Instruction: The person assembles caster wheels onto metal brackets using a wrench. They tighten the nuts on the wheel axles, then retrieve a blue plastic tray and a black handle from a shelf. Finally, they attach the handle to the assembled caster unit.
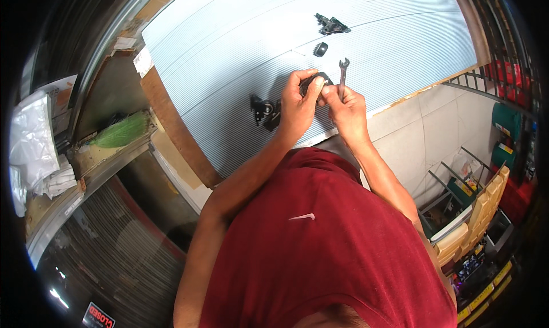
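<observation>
My left hand is closed round a small black part, its thumb pressed on top; the fingers hide much of the part's shape. Close against it, my right hand has its thumb and forefinger at the part's edge. An open-end wrench sticks up out of my right hand, jaw pointing away from me. Left of my left hand lies a black mechanical piece with a round feature, partly in shadow. Beyond my hands are a small rounded black piece and a jagged black assembly.
The parts lie on a ribbed light-blue tabletop with a brown wooden edge. A ledge at left carries a green leaf-shaped thing and clear plastic bags. To the right are metal bars, a tan folding panel and green containers.
</observation>
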The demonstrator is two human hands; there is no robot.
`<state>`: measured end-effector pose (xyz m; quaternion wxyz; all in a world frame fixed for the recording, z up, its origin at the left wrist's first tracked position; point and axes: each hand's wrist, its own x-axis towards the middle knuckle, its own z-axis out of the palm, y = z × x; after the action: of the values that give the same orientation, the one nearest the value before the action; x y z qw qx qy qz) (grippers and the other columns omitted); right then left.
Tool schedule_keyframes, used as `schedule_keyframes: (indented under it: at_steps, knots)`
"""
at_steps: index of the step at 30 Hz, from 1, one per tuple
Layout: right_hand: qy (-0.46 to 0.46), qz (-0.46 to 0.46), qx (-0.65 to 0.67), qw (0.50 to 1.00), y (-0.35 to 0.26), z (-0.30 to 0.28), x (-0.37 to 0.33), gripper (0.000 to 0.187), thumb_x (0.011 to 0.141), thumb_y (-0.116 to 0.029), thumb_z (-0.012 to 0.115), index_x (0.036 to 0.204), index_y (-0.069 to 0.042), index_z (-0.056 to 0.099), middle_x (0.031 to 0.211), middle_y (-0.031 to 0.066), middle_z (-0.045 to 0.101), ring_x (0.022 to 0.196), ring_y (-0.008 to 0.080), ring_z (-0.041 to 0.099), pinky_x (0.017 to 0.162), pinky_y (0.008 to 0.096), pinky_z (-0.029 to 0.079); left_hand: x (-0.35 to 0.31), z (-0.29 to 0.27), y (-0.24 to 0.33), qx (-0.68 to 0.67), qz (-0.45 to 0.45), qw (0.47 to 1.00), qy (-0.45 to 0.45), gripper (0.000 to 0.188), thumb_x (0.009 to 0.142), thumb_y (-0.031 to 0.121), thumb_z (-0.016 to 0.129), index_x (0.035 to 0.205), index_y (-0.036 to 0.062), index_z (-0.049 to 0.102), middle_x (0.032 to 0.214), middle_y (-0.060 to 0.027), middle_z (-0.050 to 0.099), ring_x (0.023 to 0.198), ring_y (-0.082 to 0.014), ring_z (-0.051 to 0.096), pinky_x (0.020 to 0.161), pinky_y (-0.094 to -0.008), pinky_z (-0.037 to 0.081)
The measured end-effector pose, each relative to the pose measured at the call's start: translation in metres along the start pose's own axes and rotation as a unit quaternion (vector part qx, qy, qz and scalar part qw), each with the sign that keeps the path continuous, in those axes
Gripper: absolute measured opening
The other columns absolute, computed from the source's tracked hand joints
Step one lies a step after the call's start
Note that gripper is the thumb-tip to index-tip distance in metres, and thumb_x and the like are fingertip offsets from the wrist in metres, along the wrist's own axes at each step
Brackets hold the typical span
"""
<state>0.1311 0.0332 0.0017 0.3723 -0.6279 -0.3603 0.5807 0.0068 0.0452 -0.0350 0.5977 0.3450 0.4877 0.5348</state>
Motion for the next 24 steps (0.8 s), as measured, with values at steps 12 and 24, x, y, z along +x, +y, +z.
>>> schedule_keyframes:
  at_steps: [12,24]
  knots:
    - [0.017,0.017,0.118,0.993,0.024,0.001,0.027,0.018,0.094,-0.016,0.071,0.087,0.0,0.066,0.071,0.0044,0.065,0.046,0.0049,0.044,0.042,0.0219,0.034,0.016,-0.004,-0.021,0.04,-0.009,0.999,0.02,0.026,0.096,0.019,0.068,0.111,-0.0019,0.06,0.099,-0.0096,0.066,0.089,-0.0131,0.061,0.078,-0.0275,0.051]
    - [-0.005,0.036,0.105,0.994,0.054,-0.012,0.074,0.016,0.092,-0.015,0.072,0.1,-0.001,0.069,0.079,0.0015,0.067,0.06,0.0032,0.05,0.054,0.021,0.041,0.056,-0.023,-0.029,0.097,-0.057,0.994,0.01,0.032,0.098,0.023,0.063,0.115,-0.004,0.061,0.1,-0.01,0.062,0.086,-0.0143,0.061,0.073,-0.0283,0.052]
